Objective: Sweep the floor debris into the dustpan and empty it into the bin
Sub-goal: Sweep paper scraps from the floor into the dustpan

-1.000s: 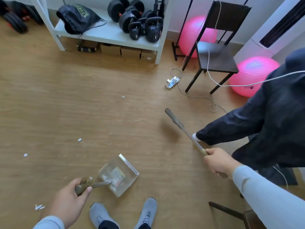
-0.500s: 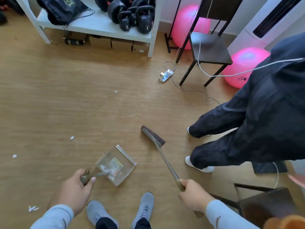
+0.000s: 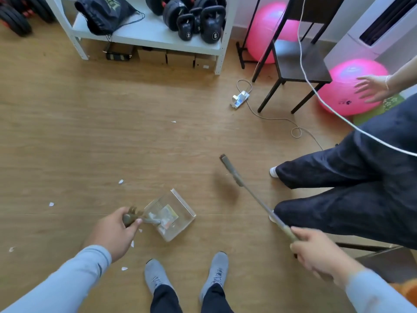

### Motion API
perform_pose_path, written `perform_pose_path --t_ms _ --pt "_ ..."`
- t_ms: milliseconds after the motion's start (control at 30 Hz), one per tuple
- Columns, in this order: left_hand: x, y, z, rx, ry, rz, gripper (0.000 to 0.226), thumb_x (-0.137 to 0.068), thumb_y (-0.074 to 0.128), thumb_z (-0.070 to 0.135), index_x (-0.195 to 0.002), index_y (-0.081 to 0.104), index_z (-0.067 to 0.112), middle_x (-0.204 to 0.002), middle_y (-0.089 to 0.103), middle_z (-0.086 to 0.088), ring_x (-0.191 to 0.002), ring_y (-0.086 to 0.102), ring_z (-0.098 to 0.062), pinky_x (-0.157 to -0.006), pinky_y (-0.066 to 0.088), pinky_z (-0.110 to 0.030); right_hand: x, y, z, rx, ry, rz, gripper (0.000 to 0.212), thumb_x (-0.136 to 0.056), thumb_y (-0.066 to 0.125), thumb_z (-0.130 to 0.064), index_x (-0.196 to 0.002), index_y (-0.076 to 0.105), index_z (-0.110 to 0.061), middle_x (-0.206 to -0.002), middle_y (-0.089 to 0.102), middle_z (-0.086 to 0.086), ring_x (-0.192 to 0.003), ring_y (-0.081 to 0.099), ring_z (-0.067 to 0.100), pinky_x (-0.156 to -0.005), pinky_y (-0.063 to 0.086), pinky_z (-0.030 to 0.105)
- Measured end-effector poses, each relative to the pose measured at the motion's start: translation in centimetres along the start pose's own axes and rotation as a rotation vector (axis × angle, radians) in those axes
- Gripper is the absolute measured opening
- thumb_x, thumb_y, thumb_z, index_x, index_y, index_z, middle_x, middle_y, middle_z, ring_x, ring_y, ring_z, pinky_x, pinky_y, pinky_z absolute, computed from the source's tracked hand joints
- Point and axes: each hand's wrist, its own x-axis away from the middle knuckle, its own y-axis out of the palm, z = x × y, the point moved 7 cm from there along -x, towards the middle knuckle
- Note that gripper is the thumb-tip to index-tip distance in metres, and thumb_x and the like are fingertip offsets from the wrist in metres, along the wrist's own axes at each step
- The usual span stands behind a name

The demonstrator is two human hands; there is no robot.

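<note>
Two hands engaged: dustpan [image 3: 173, 216] handle is clenched in the left hand [image 3: 114, 231], broom [image 3: 252, 195] handle in the right hand [image 3: 316, 254]. Dustpan is held low over the wooden floor [image 3: 90, 136], paper bits seen inside. Broom head is raised, blurred. Several white scraps [image 3: 121, 181] are scattered on the floor left of the dustpan. Bin not visible.

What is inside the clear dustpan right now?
The dustpan holds pale paper scraps and a yellowish piece, near the handle. Its handle end is covered by the left hand.
</note>
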Motion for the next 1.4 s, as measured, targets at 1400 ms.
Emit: perform_pose_path --t_ms 1400 --pt "-3.5 -1.5 -3.7 -0.171 0.044 -0.077 0.039 -0.098 0.051 0.048 -0.133 0.050 0.032 -0.113 0.069 0.007 -0.092 0.066 -0.023 -0.076 0.055 -0.035 5.2 10.0 -5.0 0.087 0.113 -0.411 0.062 -0.092 0.064 -0.009 -0.150 0.050 -0.026 -0.061 0.055 0.009 -0.042 0.042 0.016 -0.042 0.038 0.026"
